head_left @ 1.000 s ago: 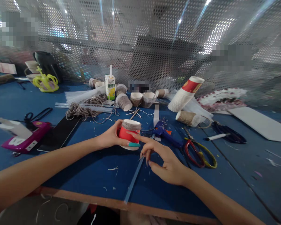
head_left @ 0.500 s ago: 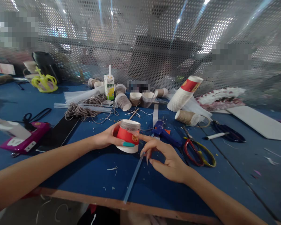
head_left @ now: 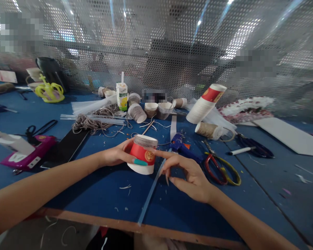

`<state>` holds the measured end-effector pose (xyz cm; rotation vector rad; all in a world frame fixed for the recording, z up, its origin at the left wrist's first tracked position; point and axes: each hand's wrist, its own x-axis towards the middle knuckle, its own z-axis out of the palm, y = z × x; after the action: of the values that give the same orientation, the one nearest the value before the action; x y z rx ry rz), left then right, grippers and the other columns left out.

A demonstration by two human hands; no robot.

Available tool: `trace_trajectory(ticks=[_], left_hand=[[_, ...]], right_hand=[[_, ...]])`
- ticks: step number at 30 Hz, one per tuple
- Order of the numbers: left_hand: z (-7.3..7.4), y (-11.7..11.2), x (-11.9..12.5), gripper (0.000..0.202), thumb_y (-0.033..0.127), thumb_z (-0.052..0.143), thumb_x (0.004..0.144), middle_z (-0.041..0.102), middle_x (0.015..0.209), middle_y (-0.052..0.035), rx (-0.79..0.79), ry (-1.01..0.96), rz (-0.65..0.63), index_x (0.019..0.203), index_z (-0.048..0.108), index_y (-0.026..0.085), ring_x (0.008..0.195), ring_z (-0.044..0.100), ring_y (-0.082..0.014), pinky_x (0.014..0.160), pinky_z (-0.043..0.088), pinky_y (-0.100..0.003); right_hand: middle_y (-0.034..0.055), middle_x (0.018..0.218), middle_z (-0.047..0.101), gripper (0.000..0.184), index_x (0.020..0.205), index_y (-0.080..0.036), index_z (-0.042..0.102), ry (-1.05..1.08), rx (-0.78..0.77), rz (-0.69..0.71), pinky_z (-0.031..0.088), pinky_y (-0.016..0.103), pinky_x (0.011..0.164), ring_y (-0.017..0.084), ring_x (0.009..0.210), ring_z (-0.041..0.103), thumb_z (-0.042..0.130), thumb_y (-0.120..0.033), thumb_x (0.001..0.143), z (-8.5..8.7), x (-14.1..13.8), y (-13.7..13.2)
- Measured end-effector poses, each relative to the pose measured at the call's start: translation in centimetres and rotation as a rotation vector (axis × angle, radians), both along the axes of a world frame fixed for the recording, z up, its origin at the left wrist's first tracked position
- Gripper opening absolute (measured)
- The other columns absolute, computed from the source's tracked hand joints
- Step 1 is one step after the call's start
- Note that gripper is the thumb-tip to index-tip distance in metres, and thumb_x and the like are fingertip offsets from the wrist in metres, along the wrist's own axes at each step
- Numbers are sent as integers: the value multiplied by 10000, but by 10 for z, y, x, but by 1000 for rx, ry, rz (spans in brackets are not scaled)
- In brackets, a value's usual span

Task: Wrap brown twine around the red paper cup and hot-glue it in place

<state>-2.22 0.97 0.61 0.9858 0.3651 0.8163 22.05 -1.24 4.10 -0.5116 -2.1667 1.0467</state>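
My left hand (head_left: 118, 155) is wrapped round an upside-down red and white paper cup (head_left: 142, 155) whose upper part is wound with brown twine. The cup stands on the blue table (head_left: 99, 194), tilted a little. My right hand (head_left: 187, 173) reaches in from the right; its forefinger is stretched out and touches the cup's red side, the other fingers hang loosely apart. A clear glue stick (head_left: 151, 189) lies on the table under my right hand.
A blue glue gun (head_left: 184, 147) and red-and-yellow scissors (head_left: 221, 168) lie right of the cup. Behind are a stack of paper cups (head_left: 205, 104), twine-wrapped cups (head_left: 137, 111), a twine tangle (head_left: 92, 121), a milk carton (head_left: 122, 95). A pink device (head_left: 28, 154) sits at left. A mesh screen backs the table.
The cup has been turned in my left hand, so a round gold emblem now faces me. My right forefinger has stayed on its side and the hand has shifted slightly right.
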Motion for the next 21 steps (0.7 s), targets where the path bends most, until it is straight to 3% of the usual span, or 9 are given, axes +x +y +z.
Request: trace_trajectory(ticks=[10, 18, 21], left_hand=[[-6, 2, -2, 549, 137, 786, 593, 734, 1031, -71, -5, -73, -99, 1122, 642, 164, 905, 691, -187, 850, 496, -290], [-6, 2, -3, 520, 174, 776, 564, 747, 970, -85, -23, -56, -91, 1072, 673, 134, 827, 693, -194, 778, 505, -282], [-6, 2, -4, 525, 196, 757, 558, 750, 958, -87, -61, -73, -102, 1070, 676, 117, 845, 687, -206, 791, 498, -294]], right_hand=[[82, 1171, 696, 225, 759, -187, 679, 46, -150, -16, 508, 264, 568, 139, 655, 649, 536, -36, 675, 3, 3, 2], [55, 1115, 723, 286, 713, -188, 704, 318, -556, -53, 525, 245, 527, 102, 543, 619, 569, 2, 546, -1, -1, 7], [53, 1077, 737, 298, 689, -180, 708, 385, -636, -20, 527, 240, 510, 105, 527, 628, 546, 7, 522, -3, -2, 9]])
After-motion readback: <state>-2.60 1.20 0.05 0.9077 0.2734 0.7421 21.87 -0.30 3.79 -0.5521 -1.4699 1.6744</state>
